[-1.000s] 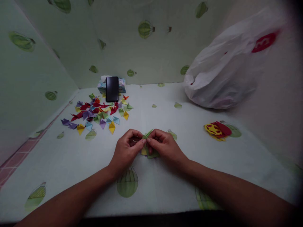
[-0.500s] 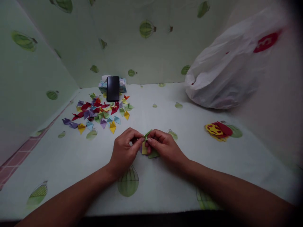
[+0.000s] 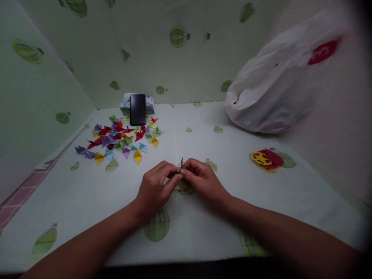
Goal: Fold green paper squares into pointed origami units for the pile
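Between my two hands is a small folded green paper (image 3: 181,162), with a narrow point sticking up. My left hand (image 3: 158,184) pinches it from the left with thumb and forefinger. From the right, my right hand (image 3: 202,180) grips it the same way, and the fingers cover most of its shape. Below my fingers, green paper (image 3: 187,190) and a bit of yellow paper (image 3: 177,187) lie on the table, partly hidden by the hands. Several folded paper cranes (image 3: 124,140) in many colours lie in a heap at the back left.
A black phone (image 3: 137,110) leans upright against a tissue pack (image 3: 149,104) behind the cranes. At the back right sits a white plastic bag (image 3: 270,89). Red and yellow cut-out pieces (image 3: 266,159) lie on the right of the patterned tablecloth (image 3: 203,228).
My left hand has shifted slightly right, closer to my right hand. The green paper has turned, so its point now stands more upright. Less of the yellow paper shows below.
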`<action>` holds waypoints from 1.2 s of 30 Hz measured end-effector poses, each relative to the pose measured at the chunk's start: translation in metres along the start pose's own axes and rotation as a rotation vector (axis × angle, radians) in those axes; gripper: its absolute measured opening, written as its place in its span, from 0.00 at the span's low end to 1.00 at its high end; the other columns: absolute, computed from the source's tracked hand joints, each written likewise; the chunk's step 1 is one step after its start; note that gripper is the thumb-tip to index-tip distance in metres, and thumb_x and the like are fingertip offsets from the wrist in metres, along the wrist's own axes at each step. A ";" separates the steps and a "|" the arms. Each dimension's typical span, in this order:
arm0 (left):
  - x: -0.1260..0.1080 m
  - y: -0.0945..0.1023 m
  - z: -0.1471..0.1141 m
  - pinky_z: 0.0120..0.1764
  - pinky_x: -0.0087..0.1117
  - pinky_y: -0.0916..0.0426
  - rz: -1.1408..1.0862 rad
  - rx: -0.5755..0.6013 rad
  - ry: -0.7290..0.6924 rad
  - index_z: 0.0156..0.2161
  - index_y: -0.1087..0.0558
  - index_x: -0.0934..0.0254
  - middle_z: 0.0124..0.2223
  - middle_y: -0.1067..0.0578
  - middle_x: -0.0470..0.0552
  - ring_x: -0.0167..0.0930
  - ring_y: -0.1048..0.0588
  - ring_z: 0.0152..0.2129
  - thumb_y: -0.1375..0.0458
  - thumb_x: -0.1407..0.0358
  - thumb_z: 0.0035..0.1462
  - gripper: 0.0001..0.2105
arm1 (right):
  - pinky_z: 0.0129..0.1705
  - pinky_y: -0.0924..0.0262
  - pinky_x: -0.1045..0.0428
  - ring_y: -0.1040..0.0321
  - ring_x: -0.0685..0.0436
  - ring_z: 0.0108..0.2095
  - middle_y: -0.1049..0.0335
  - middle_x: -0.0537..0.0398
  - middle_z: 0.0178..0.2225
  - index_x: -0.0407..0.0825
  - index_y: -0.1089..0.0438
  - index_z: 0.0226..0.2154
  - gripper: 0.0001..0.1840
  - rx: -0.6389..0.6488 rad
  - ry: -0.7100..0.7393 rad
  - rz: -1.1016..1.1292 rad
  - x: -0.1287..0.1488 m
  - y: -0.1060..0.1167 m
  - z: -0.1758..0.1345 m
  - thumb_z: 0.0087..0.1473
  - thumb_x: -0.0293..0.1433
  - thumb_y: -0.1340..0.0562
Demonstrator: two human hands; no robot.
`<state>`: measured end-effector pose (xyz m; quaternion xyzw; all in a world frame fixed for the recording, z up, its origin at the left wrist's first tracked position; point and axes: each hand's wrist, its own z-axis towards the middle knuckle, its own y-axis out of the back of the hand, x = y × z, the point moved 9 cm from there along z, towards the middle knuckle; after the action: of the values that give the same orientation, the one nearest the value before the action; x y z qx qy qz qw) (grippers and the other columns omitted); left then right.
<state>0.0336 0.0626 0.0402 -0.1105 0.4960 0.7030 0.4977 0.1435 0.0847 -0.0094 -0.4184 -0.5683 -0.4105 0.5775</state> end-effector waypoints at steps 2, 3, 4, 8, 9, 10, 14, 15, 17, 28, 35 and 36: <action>0.006 0.002 0.000 0.34 0.30 0.34 -0.058 -0.012 0.075 0.34 0.26 0.65 0.31 0.25 0.50 0.29 0.27 0.29 0.43 0.69 0.61 0.05 | 0.22 0.46 0.55 0.40 0.53 0.20 0.39 0.63 0.19 0.49 0.39 0.26 0.12 -0.007 0.001 -0.005 0.000 0.000 0.000 0.55 0.36 0.38; 0.010 0.003 0.000 0.33 0.30 0.34 -0.096 -0.016 0.127 0.33 0.25 0.65 0.31 0.25 0.49 0.29 0.27 0.28 0.43 0.68 0.61 0.06 | 0.21 0.46 0.55 0.40 0.53 0.19 0.39 0.63 0.20 0.49 0.39 0.26 0.12 -0.020 0.001 0.002 0.000 0.001 0.001 0.55 0.36 0.37; 0.014 0.003 0.000 0.33 0.30 0.34 -0.137 -0.020 0.181 0.33 0.25 0.64 0.30 0.25 0.49 0.29 0.27 0.28 0.43 0.67 0.61 0.07 | 0.21 0.47 0.56 0.40 0.54 0.19 0.39 0.64 0.21 0.49 0.39 0.27 0.12 -0.037 0.000 0.016 0.000 0.003 0.001 0.54 0.36 0.37; 0.029 0.003 -0.002 0.32 0.29 0.35 -0.296 -0.029 0.363 0.31 0.25 0.65 0.29 0.26 0.47 0.28 0.29 0.27 0.42 0.65 0.60 0.07 | 0.21 0.46 0.56 0.40 0.54 0.19 0.39 0.65 0.22 0.50 0.38 0.31 0.10 -0.045 -0.003 0.062 0.004 0.004 0.001 0.53 0.36 0.36; 0.032 0.001 -0.002 0.31 0.28 0.35 -0.345 -0.018 0.401 0.31 0.25 0.65 0.27 0.27 0.47 0.27 0.29 0.26 0.42 0.65 0.59 0.07 | 0.22 0.46 0.56 0.40 0.53 0.19 0.39 0.64 0.21 0.49 0.37 0.30 0.10 -0.030 -0.005 0.054 0.005 0.003 0.000 0.53 0.36 0.36; 0.036 -0.003 -0.003 0.30 0.28 0.35 -0.400 0.003 0.441 0.31 0.25 0.65 0.26 0.28 0.46 0.26 0.30 0.24 0.42 0.65 0.59 0.07 | 0.22 0.46 0.56 0.40 0.53 0.20 0.38 0.64 0.20 0.49 0.37 0.28 0.10 -0.018 -0.006 0.039 0.005 0.003 0.000 0.54 0.36 0.37; 0.051 -0.022 -0.010 0.25 0.25 0.38 -0.686 0.060 0.627 0.34 0.27 0.65 0.22 0.29 0.43 0.23 0.33 0.19 0.40 0.62 0.58 0.07 | 0.22 0.48 0.55 0.41 0.52 0.19 0.39 0.63 0.17 0.48 0.36 0.26 0.11 -0.012 -0.018 -0.008 0.003 0.003 0.000 0.54 0.36 0.38; 0.055 -0.026 -0.013 0.24 0.24 0.39 -0.760 0.059 0.673 0.34 0.28 0.65 0.22 0.29 0.43 0.23 0.34 0.18 0.40 0.62 0.58 0.07 | 0.22 0.48 0.55 0.41 0.52 0.19 0.38 0.63 0.17 0.48 0.36 0.26 0.11 -0.005 -0.019 -0.009 0.003 0.003 0.001 0.54 0.36 0.38; 0.059 -0.033 -0.016 0.24 0.23 0.39 -0.882 0.049 0.733 0.35 0.29 0.66 0.22 0.29 0.43 0.22 0.33 0.18 0.39 0.62 0.57 0.08 | 0.23 0.47 0.55 0.40 0.52 0.20 0.37 0.62 0.19 0.48 0.36 0.27 0.11 0.011 -0.015 0.011 0.002 0.002 0.001 0.55 0.36 0.38; 0.056 -0.039 -0.016 0.28 0.22 0.36 -1.089 0.045 0.761 0.34 0.28 0.68 0.23 0.29 0.44 0.22 0.31 0.21 0.36 0.66 0.55 0.07 | 0.27 0.41 0.54 0.36 0.53 0.21 0.34 0.61 0.23 0.48 0.37 0.30 0.10 0.074 -0.004 0.153 0.002 -0.006 0.002 0.55 0.36 0.38; 0.054 -0.032 -0.014 0.28 0.22 0.35 -0.936 0.067 0.689 0.35 0.28 0.67 0.22 0.29 0.43 0.22 0.31 0.21 0.38 0.65 0.56 0.07 | 0.26 0.43 0.55 0.36 0.53 0.21 0.34 0.62 0.22 0.48 0.38 0.29 0.07 0.061 0.010 0.142 0.006 -0.005 -0.001 0.55 0.33 0.40; 0.052 -0.029 -0.012 0.28 0.23 0.35 -0.867 0.058 0.654 0.36 0.28 0.67 0.23 0.28 0.43 0.22 0.30 0.21 0.38 0.65 0.56 0.06 | 0.25 0.44 0.55 0.37 0.53 0.21 0.35 0.62 0.21 0.48 0.38 0.28 0.07 0.051 0.008 0.128 0.006 -0.004 -0.001 0.55 0.32 0.40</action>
<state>0.0278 0.0840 -0.0161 -0.5040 0.5533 0.3483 0.5644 0.1398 0.0829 -0.0033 -0.4373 -0.5485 -0.3596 0.6152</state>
